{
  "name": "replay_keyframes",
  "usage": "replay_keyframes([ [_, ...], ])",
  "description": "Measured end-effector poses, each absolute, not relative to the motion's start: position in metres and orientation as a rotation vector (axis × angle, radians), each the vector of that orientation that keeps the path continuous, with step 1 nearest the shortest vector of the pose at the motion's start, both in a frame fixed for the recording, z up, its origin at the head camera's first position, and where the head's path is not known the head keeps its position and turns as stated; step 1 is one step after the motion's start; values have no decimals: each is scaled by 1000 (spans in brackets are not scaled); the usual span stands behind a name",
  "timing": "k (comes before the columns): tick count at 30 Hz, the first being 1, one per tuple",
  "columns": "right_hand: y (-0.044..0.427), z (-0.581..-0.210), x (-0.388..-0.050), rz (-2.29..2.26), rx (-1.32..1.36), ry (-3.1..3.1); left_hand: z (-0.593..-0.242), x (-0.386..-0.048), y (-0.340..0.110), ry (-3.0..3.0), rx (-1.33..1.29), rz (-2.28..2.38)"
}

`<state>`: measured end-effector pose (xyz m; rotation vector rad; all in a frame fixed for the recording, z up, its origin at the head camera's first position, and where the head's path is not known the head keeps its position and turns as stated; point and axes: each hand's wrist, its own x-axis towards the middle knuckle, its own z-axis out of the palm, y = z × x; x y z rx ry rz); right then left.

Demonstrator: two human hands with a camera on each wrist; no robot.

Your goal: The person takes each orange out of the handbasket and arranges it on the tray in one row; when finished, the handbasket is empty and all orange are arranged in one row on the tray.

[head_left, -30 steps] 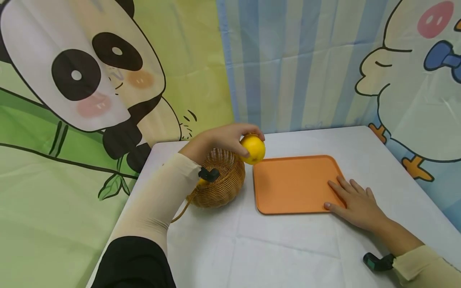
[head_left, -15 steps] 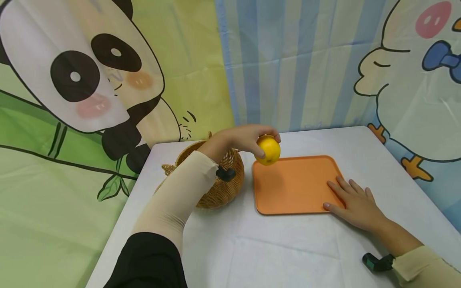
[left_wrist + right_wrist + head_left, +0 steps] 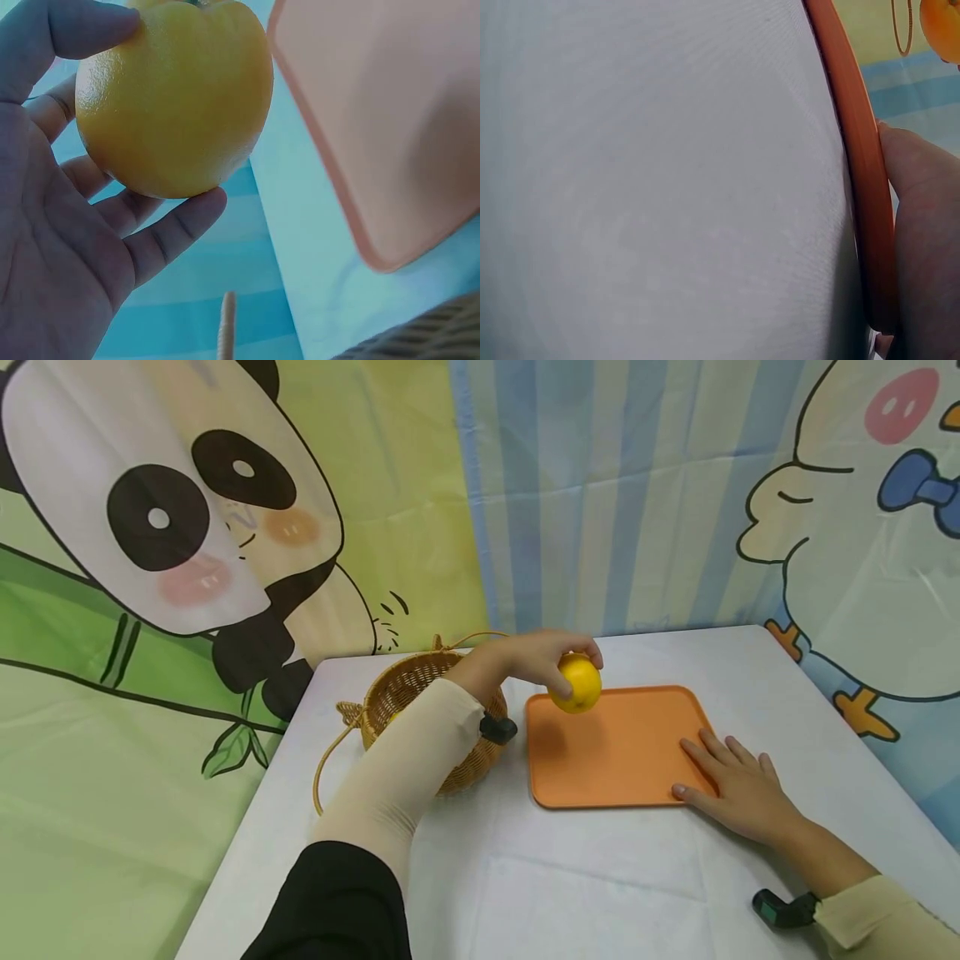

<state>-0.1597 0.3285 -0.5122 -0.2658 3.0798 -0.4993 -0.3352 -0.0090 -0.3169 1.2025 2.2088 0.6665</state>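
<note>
Head view: the left hand (image 3: 536,658) grips a yellow fruit (image 3: 582,685) over the left end of the orange tray (image 3: 622,752). The right hand (image 3: 738,789), fingers spread, rests on its right edge.

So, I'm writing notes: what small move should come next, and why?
Probably lower the yellow fruit onto the orange tray: the left hand holds it raised near the tray's far edge, and the right hand rests on the tray's right side.
</note>
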Motion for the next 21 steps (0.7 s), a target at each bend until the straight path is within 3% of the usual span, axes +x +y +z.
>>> replay_keyframes([
  [21, 327, -509, -160, -484, -233, 3050, -351, -341, 31, 2157, 1224, 754],
])
